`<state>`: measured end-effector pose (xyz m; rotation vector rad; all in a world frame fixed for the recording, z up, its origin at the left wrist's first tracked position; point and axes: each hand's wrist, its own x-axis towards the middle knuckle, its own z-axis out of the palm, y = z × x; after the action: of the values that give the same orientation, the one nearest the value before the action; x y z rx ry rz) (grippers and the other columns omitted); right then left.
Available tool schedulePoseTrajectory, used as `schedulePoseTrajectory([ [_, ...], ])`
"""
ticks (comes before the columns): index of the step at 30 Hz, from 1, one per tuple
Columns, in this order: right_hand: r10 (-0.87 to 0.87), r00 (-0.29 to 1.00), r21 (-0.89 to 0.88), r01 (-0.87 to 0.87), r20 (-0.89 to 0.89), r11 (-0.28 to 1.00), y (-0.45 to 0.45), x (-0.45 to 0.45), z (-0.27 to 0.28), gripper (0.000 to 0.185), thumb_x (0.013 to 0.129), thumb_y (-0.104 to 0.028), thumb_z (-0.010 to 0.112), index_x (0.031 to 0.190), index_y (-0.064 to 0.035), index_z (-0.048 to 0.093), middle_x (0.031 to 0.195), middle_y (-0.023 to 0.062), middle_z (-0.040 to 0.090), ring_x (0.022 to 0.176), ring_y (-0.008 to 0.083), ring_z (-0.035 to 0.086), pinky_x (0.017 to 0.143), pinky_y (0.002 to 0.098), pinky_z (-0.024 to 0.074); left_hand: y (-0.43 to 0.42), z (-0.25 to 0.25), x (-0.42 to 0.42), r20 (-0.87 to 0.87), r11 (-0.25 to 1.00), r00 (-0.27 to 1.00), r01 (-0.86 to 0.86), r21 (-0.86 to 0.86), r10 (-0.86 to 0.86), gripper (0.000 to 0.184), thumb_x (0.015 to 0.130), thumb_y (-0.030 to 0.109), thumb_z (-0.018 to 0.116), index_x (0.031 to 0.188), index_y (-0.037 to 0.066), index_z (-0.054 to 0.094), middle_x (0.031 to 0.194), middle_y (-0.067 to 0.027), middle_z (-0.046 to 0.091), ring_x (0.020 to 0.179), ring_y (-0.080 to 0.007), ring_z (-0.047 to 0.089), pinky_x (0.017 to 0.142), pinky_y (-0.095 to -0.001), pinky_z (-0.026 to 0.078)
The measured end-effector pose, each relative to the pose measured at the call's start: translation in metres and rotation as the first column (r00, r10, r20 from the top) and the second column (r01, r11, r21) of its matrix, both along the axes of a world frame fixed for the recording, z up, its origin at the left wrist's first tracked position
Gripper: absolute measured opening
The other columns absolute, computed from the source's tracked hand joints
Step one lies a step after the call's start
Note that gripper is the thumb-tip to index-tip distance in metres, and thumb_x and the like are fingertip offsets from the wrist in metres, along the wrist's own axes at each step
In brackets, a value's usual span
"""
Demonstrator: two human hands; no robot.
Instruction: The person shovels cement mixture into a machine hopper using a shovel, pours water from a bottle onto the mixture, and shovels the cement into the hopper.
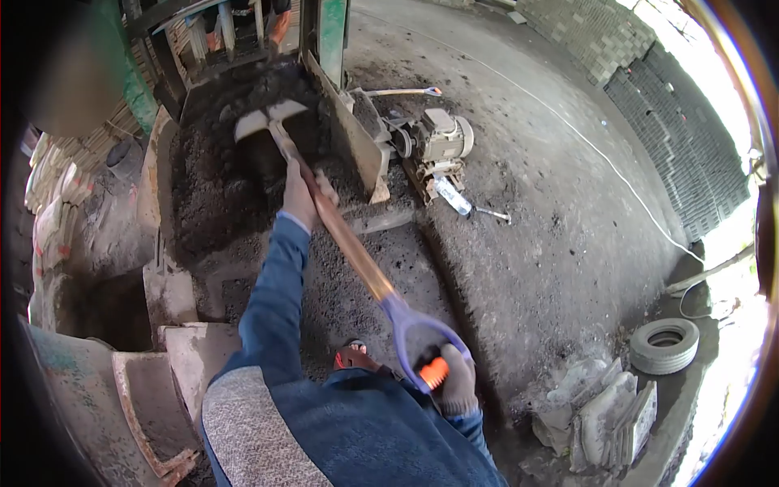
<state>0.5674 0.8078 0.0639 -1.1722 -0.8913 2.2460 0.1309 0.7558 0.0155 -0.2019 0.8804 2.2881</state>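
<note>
A shovel [350, 245] with a wooden shaft and a purple D-shaped handle runs diagonally across the view. My left hand [303, 195], in a greyish glove, is wrapped round the shaft below the blade. At the other end my right hand [457, 380], gloved with orange on it, grips the D-handle. The pale blade [268, 118] lies over dark, crumbly material [215, 174] in a metal-sided trough. Part of the blade's edge is hard to separate from the material.
An electric motor [442, 134] stands right of the trough, with a plastic bottle [452, 196] beside it. Another shovel [403, 92] lies behind. Stacked bricks [682, 130], a tyre [664, 346] and slabs [610, 414] are at right. Another person's hand [280, 28] shows at the top.
</note>
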Motion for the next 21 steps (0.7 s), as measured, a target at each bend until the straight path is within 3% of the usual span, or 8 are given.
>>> schedulePoseTrajectory([
  [4,-0.040,0.998,0.046,0.042,-0.043,0.998,0.028,0.050,-0.020,0.017,0.083,-0.010,0.066,0.097,-0.0013,0.064,0.078,0.0084,0.065,0.065,0.0203,0.065,0.060,0.0351,0.0565,0.006,0.004,0.046,-0.080,0.999,0.996,0.044,0.003,-0.043,0.052,0.092,0.064,0.056,0.083,0.013,0.050,0.063,-0.0030,0.051,0.054,-0.0233,0.053,0.061,-0.0458,0.051],
  [8,-0.242,0.904,0.386,0.095,0.353,0.917,0.078,0.208,-0.114,0.023,0.079,-0.013,0.057,0.090,0.0012,0.071,0.074,0.0083,0.068,0.063,0.0191,0.064,0.058,0.0334,0.0515,-0.003,0.025,0.178,0.136,0.925,0.942,0.261,0.275,-0.306,0.043,0.095,0.051,0.056,0.092,0.009,0.055,0.075,-0.0072,0.055,0.069,-0.0294,0.056,0.077,-0.0540,0.049],
  [10,-0.162,0.866,0.397,-0.045,0.472,0.917,0.063,0.251,-0.093,0.023,0.081,-0.013,0.055,0.087,0.0009,0.072,0.075,0.0067,0.067,0.065,0.0174,0.062,0.057,0.0313,0.0478,-0.003,0.010,0.219,0.144,0.913,0.949,0.218,0.346,-0.281,0.038,0.096,0.046,0.057,0.094,0.007,0.057,0.076,-0.0082,0.058,0.072,-0.0301,0.058,0.080,-0.0551,0.049],
  [12,-0.258,0.834,0.251,0.149,0.488,0.956,0.055,0.314,-0.094,0.018,0.084,-0.014,0.061,0.088,-0.0004,0.072,0.077,0.0056,0.068,0.067,0.0167,0.062,0.061,0.0316,0.0502,-0.006,-0.005,0.272,-0.036,0.828,0.896,0.423,0.369,-0.442,0.029,0.096,0.035,0.057,0.094,0.006,0.059,0.078,-0.0092,0.060,0.080,-0.0305,0.060,0.088,-0.0559,0.047],
  [13,-0.181,0.643,0.613,-0.550,0.744,0.568,0.044,0.339,-0.084,0.013,0.084,-0.013,0.071,0.090,-0.0020,0.073,0.078,0.0047,0.069,0.070,0.0171,0.063,0.065,0.0320,0.0521,-0.007,-0.013,0.299,0.050,0.809,0.863,0.448,0.381,-0.502,0.025,0.096,0.031,0.058,0.091,0.007,0.060,0.079,-0.0090,0.061,0.081,-0.0304,0.060,0.091,-0.0555,0.046],
  [14,-0.153,0.434,0.441,-0.708,0.888,0.551,0.042,0.368,-0.081,0.018,0.078,-0.013,0.080,0.091,-0.0032,0.074,0.079,0.0065,0.071,0.073,0.0174,0.066,0.068,0.0330,0.0537,-0.008,-0.020,0.323,0.133,0.787,0.819,0.471,0.398,-0.558,0.020,0.096,0.027,0.059,0.089,0.008,0.060,0.080,-0.0088,0.061,0.082,-0.0303,0.060,0.093,-0.0551,0.044],
  [15,-0.252,0.505,0.565,-0.734,0.825,0.378,0.030,0.368,-0.050,0.021,0.078,-0.023,0.081,0.078,-0.0042,0.073,0.071,0.0066,0.071,0.065,0.0194,0.068,0.062,0.0333,0.0529,-0.009,-0.029,0.342,0.140,0.778,0.806,0.487,0.397,-0.576,0.018,0.095,0.025,0.059,0.088,0.008,0.060,0.080,-0.0085,0.061,0.083,-0.0301,0.060,0.094,-0.0550,0.044],
  [21,-0.144,0.430,0.453,-0.824,0.891,0.340,0.025,0.389,0.020,0.017,0.078,-0.014,0.073,0.092,-0.0034,0.072,0.080,0.0095,0.072,0.069,0.0221,0.068,0.068,0.0342,0.0550,-0.003,-0.020,0.363,0.221,0.784,0.786,0.459,0.418,-0.578,0.016,0.095,0.024,0.062,0.086,0.010,0.061,0.083,-0.0081,0.061,0.082,-0.0291,0.059,0.093,-0.0547,0.045],
])
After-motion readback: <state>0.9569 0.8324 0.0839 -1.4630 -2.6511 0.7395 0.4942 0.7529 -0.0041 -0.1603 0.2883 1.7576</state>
